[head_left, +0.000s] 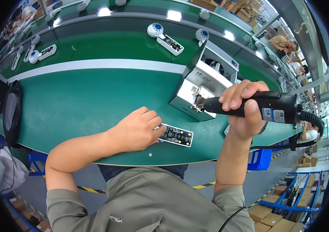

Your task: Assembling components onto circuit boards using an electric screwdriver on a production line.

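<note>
My right hand (245, 108) is wrapped round a black electric screwdriver (284, 101), held nearly level with its tip pointing left. That tip reaches the front of a silver box-shaped screw feeder (207, 79); whether a screw sits on the bit is hidden. Under the curled fingers of my left hand (141, 129) is the left end of a white device housing (190, 140), which lies on the green table. A black circuit board (175, 135) with small yellow parts shows inside the housing. My left hand covers the rest of it.
A tiny pale round piece (150, 154) lies near the table's front edge. Beyond a white strip, a green conveyor belt (106, 44) carries similar white devices, one (170, 43) with a round head. A black mesh bag (12, 112) stands at the left. The screwdriver's cable (313, 120) hangs at the right.
</note>
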Demonstrator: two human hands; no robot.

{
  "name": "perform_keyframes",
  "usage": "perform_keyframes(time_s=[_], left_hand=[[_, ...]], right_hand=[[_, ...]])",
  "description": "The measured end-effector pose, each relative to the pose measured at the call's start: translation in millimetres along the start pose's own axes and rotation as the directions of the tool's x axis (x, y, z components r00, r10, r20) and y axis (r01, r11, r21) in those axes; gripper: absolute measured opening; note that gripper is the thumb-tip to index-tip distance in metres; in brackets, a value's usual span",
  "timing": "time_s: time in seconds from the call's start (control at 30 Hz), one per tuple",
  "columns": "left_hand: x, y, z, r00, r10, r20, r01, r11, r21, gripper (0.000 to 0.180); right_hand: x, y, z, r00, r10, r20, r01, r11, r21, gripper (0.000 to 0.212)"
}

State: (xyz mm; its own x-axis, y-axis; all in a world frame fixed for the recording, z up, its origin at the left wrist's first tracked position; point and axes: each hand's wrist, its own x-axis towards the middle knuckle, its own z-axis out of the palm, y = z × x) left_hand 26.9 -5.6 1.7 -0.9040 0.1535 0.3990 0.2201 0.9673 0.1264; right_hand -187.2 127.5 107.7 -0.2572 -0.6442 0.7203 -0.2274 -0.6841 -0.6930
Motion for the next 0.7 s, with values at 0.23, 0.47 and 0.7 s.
perform_keyframes(time_s=[0.23,0.47,0.7], left_hand=[[-2.2,-0.2,1.4,0.994,-0.062,0.085,0.063,0.998,-0.009,0.031],[0.3,-4.0,9.4,0.999,-0.010,-0.044,0.009,1.000,-0.021,0.030],[0.4,-4.3,15.0,0.998,-0.021,-0.066,0.020,1.000,-0.018,0.026]], right_hand=[[-12.6,2.1,5.3,0.993,0.098,0.073,-0.110,0.977,0.181,0.032],[-34.0,21.4,21.5,0.993,0.095,0.066,-0.108,0.961,0.255,0.033],[-37.4,33.2,34.4,0.988,0.150,0.042,-0.156,0.955,0.254,0.030]])
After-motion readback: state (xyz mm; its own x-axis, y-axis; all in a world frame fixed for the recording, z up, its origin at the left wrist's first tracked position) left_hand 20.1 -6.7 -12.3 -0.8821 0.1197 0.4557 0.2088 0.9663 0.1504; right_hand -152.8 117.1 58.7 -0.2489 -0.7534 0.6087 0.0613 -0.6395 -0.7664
